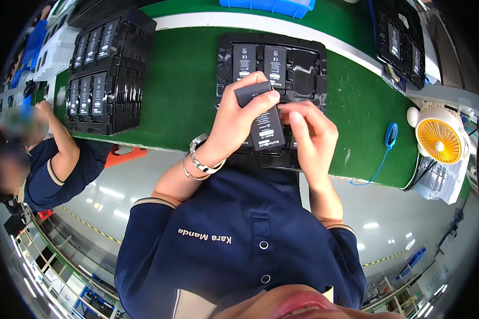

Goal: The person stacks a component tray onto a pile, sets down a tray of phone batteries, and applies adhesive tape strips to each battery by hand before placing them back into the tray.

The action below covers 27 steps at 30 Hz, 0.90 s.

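Note:
My left hand (245,109) is closed around a flat black phone battery (266,127) with white print, thumb across its upper part. The battery is tilted, above a black plastic tray (316,50). My right hand (314,130) is at the battery's right edge, its fingers curled in with thumb and index close together; what they pinch, if anything, I cannot make out. Behind my hands, one battery (244,58) and another battery (275,61) lie in the tray's far pockets, and the far right pocket holds none. My hands hide much of the tray's near part.
On the green bench (181,69) stand stacked battery trays (106,80) at left, another tray stack (402,42) at far right and a blue bin (271,6) at the back. A fan (438,141) and a blue coiled cord (391,135) are at right. A co-worker (42,165) sits left.

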### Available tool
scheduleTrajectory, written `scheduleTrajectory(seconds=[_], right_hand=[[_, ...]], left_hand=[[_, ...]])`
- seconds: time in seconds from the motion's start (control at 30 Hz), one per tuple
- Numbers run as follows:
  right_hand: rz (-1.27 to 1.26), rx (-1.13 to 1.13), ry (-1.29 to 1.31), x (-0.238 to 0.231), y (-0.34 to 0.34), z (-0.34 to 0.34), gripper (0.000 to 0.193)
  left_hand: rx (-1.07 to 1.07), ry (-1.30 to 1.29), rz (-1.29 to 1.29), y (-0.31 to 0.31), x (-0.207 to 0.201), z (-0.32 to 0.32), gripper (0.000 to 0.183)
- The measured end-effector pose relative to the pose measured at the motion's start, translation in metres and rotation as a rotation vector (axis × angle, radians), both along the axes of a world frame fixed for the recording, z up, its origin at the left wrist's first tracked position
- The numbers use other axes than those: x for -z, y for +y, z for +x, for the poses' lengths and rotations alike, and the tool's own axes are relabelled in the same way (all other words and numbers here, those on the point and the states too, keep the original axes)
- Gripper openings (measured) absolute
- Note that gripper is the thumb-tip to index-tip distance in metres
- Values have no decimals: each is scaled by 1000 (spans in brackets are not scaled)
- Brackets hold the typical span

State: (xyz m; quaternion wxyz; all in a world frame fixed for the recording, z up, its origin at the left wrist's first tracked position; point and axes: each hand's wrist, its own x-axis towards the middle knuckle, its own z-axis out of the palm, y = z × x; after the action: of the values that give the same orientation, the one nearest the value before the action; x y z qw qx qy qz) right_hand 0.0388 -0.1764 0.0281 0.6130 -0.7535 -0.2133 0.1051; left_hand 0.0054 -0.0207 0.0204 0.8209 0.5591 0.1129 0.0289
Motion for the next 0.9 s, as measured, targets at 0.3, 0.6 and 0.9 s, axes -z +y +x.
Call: scheduleTrajectory(seconds=[0.3, 0.6, 0.9], right_hand=[[147, -22, 100, 8, 10, 2, 7], [120, -107, 343, 5, 7, 9, 11], [86, -155, 385, 8, 8, 10, 16]], left_hand=[[27, 22, -7, 3, 9, 1, 16], [81, 1, 106, 12, 11, 1, 17], [91, 20, -29, 14, 15, 1, 15]])
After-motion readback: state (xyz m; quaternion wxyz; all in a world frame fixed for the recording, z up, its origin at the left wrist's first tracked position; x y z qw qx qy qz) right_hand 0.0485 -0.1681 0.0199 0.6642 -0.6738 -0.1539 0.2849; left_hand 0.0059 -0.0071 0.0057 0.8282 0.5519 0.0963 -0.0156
